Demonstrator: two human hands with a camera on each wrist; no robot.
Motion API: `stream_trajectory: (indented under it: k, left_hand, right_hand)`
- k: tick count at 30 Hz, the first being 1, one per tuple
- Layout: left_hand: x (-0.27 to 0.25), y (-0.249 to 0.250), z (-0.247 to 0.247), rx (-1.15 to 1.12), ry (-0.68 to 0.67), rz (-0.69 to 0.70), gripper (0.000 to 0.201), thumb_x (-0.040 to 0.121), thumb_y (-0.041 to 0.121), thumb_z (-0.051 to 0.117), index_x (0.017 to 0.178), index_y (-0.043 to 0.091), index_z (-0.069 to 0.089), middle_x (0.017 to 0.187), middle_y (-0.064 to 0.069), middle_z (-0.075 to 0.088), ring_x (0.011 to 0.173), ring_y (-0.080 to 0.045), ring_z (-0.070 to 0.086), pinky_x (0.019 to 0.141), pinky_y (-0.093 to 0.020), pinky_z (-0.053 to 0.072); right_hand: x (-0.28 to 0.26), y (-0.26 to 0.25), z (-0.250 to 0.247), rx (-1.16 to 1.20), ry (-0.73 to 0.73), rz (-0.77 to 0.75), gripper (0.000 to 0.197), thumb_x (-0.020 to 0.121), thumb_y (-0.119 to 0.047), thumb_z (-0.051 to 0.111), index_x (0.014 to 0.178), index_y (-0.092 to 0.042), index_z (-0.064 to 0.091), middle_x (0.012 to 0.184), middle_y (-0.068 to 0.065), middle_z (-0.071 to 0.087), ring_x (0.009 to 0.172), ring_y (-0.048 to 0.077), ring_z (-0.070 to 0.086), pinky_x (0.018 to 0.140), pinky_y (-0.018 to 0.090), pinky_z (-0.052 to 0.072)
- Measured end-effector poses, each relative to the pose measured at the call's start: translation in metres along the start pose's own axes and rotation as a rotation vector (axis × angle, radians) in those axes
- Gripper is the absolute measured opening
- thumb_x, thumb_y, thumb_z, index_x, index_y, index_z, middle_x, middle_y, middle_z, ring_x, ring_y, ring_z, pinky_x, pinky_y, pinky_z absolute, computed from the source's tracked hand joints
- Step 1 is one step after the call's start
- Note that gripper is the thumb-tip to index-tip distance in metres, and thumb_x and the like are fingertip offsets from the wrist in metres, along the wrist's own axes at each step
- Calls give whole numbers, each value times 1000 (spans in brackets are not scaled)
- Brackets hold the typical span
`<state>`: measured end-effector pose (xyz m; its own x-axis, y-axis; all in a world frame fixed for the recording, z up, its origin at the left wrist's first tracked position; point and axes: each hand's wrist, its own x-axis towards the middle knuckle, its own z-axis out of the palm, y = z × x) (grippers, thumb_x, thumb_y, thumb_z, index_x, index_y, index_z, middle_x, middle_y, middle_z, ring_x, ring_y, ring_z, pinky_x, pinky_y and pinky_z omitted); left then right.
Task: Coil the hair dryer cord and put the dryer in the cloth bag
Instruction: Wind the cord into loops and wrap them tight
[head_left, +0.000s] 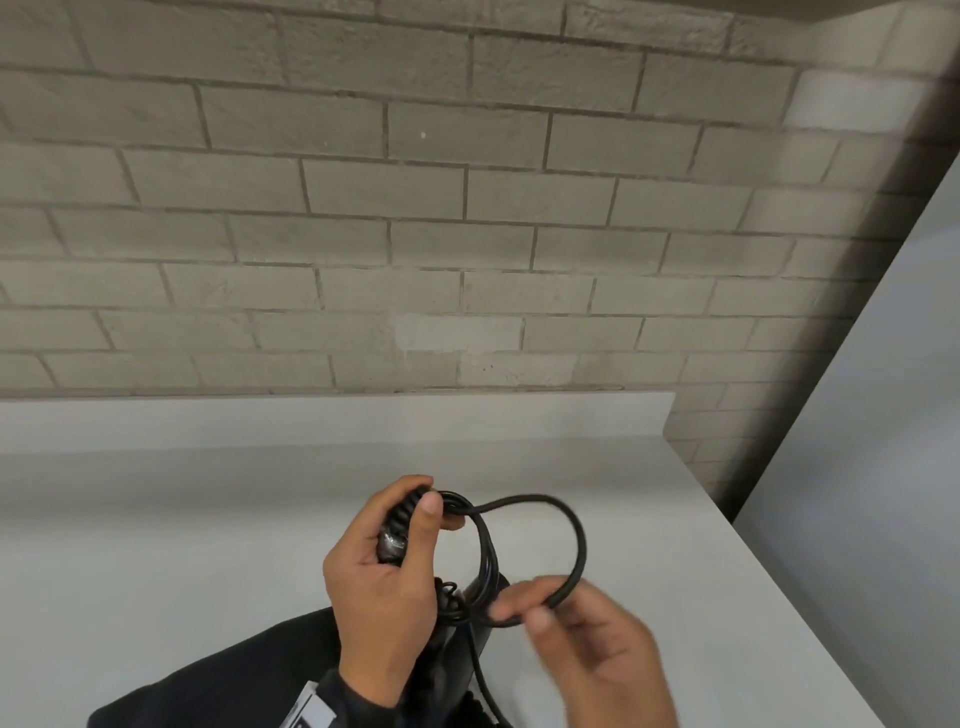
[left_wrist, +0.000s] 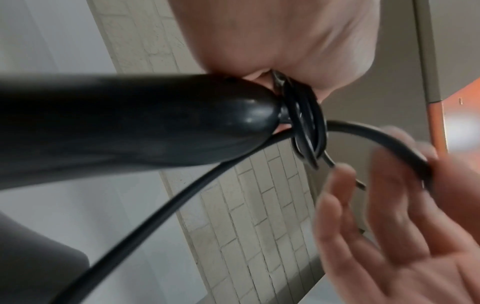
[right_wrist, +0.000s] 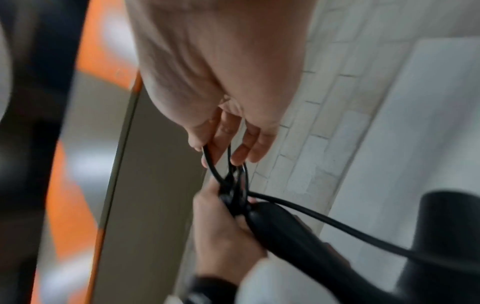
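My left hand (head_left: 415, 499) grips the end of the black hair dryer's handle (left_wrist: 130, 127) and pins several turns of black cord (left_wrist: 309, 127) against it with the thumb. One wider loop of the cord (head_left: 576, 535) swings out to the right. My right hand (head_left: 524, 608) pinches that loop between thumb and fingers, and is blurred. The dryer's barrel (right_wrist: 446, 236) points down, towards me. The rest of the cord (head_left: 480, 670) trails down out of view. Black cloth (head_left: 208, 670), apparently the bag, lies under my left forearm.
Both hands are above a white counter (head_left: 156, 519) that ends at a pale brick wall (head_left: 415, 208). The counter's right edge runs diagonally beside a grey panel (head_left: 883, 415). An orange surface (right_wrist: 103, 51) shows in the right wrist view.
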<state>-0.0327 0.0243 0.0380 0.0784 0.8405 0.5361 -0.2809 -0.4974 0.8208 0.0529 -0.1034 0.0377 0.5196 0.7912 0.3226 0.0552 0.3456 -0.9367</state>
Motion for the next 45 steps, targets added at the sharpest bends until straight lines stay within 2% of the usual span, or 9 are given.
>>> stream_trajectory:
  k: [7,12,16,19,21,24,31,38,45]
  left_hand:
    - [7,-3,-5,22,32,-7,17,85,35,69,95,20,72,84,16,75,77,-7,72,75,-11,52]
    - [9,-5,-5,24,31,-21,16,86,36,72,94,22,72,86,10,75,76,-9,72,72,-11,52]
    - [7,-4,-2,34,26,-32,11,89,27,72,95,18,71,78,7,75,71,-9,73,72,-12,52]
    - [3,-3,0,2,39,-79,12,86,22,66,95,14,70,68,2,73,63,-16,74,67,-22,58]
    - [3,-1,1,-24,49,-109,14,85,22,65,95,14,70,66,-1,72,58,-19,73,59,-25,59]
    - [2,0,1,-36,66,-128,15,85,21,66,97,13,69,65,-2,71,54,-23,72,58,-25,60]
    - [1,0,1,22,61,-83,16,86,23,67,97,11,70,64,-1,72,57,-18,72,57,-20,57]
    - [8,-6,-7,107,117,-49,15,88,32,72,96,20,72,82,11,74,75,-9,71,73,-10,50]
    - [6,-6,-7,93,83,-44,17,87,32,69,96,18,72,79,6,74,74,-9,71,73,-8,49]
  right_hand:
    - [-3,-26,-55,444,151,446,74,24,-33,101,80,6,72,52,10,41,42,29,51,46,39,53]
    - [1,-38,-96,158,201,607,38,73,-29,70,96,2,70,52,5,30,39,9,20,43,17,17]
    - [5,-23,-111,-289,271,444,10,90,-13,63,88,-7,71,53,8,49,42,18,34,42,24,31]
    - [4,-5,-97,-483,406,203,18,86,-2,68,86,-19,70,68,5,68,58,10,60,59,7,48]
    - [2,4,-77,-604,481,23,27,81,-5,75,90,-30,66,85,-2,70,81,9,64,73,5,47]
    - [-6,6,-33,-609,488,-182,16,74,-22,74,78,-32,63,72,-6,63,66,12,57,64,10,43]
    - [-13,20,24,-313,-134,203,10,76,-40,62,85,-36,63,72,-8,72,67,2,66,69,18,50]
    - [-1,-1,-6,-72,32,35,26,78,-43,57,72,-21,69,48,4,48,48,14,43,52,21,38]
    - [-1,16,-80,-579,49,28,41,73,-58,62,52,-22,60,51,0,54,49,3,42,53,13,36]
